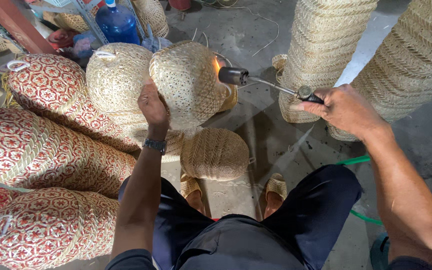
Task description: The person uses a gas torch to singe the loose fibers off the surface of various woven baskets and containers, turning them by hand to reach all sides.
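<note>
The person's arms are bare from the shoulders down, with no sleeves showing. Dark navy trousers [256, 225] cover both legs, their cloth creased over the thighs and knees. A wristwatch [154, 145] with a dark rectangular face and a grey metal band sits on the left wrist, above and left of the trousers. Just beyond the trousers' knees, both feet wear open-toed woven sandals [276, 186] in a pale straw colour, the toes bare. Neither the left hand [152, 105] nor the right hand [343, 107] wears a glove or ring.
</note>
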